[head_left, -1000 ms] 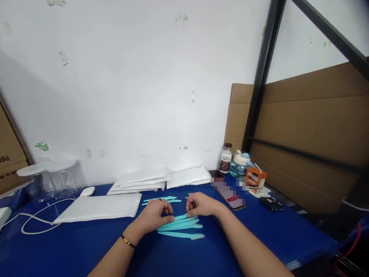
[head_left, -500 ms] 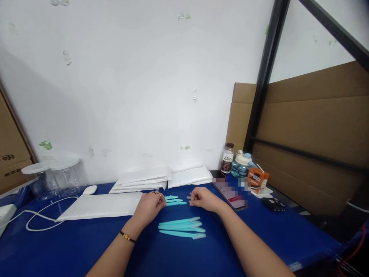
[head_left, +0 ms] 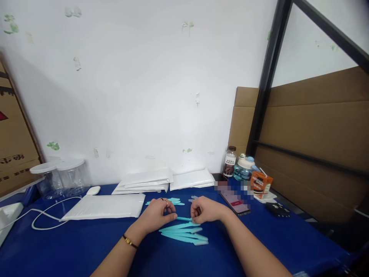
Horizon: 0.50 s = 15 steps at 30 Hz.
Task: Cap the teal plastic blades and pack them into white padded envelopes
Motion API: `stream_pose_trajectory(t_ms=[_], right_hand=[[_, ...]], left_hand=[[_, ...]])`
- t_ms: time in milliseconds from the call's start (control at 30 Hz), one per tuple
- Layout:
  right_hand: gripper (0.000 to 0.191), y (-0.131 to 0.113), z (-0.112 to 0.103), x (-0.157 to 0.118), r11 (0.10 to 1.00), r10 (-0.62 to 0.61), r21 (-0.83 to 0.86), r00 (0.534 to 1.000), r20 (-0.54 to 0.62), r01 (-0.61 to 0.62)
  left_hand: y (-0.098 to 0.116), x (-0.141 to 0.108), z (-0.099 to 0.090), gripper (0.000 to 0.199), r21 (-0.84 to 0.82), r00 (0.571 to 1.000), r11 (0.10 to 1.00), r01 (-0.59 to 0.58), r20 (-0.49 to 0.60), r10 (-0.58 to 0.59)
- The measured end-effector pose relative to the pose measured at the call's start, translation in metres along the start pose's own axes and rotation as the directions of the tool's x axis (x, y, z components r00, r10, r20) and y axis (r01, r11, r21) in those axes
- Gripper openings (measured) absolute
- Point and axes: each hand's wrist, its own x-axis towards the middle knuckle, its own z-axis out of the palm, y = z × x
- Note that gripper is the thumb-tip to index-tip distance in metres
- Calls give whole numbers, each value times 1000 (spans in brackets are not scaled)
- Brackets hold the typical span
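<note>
My left hand pinches one end of a turquoise eyebrow razor, while the fingers of my right hand are closed on its other end. The razor spans the gap between both hands, just above several more turquoise razors fanned out on the blue table. Behind my left hand lies another small group of turquoise razors, partly hidden. Beside my right hand are a few small clear pieces, perhaps blade caps; my fingers cover part of them.
White padded mailers lie left and along the wall. A phone, a dark-capped bottle, a blue jug and an orange box stand right. Clear containers and a white cable are left.
Both hands have come toward me from the rear group, and a razor now stretches between them above the front group. The view has shifted slightly.
</note>
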Motion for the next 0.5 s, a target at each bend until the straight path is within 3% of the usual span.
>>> stream_pose_trajectory(t_ms=[167,333,500], right_hand=[[12,-1,3,4,998,-46,-43,995,-91,42],[10,-6,-1,7,989,-101,-128,965,-241,72],[9,2,-4,7,980,-97,-197,950,-298,38]], left_hand=[[0,4,7,14,38,998,999,-10,65,7],[1,10,3,13,124,999,992,16,-49,-10],[-8,9,-4,14,218,989,974,64,-142,-33]])
